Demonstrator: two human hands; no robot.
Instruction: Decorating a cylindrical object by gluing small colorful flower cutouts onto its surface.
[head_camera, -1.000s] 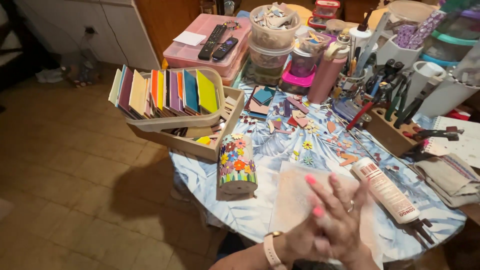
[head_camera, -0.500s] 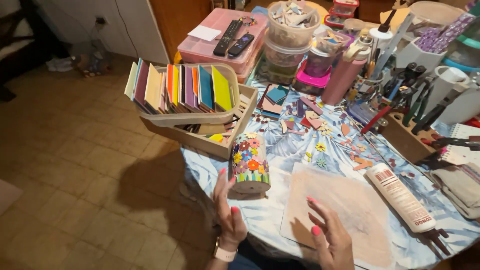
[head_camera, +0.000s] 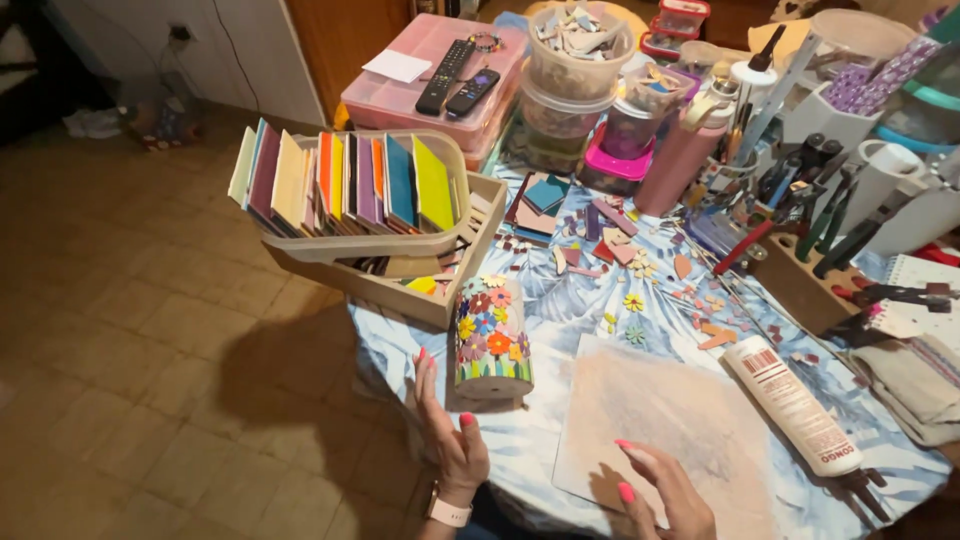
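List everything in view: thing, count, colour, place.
Mosaic jar: one, multicoloured flowers, table's front edge.
Board: one, pale pink, right of jar.
Glue tube: one, white, right of board.
Tile rack: one, beige, many coloured tiles, on wooden tray.
Wooden tray: one, left table edge.
Remotes: two, black, on pink box.
Pink box: one, table's back.
Tubs: stacked, clear, back.
Left hand: open, beside jar.
Right hand: open, over board.

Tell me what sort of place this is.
Probably a home craft table for mosaic work: a rack of coloured tiles, cut tile bits strewn on the cloth, a flower-covered mosaic jar by the left hand, and pliers.
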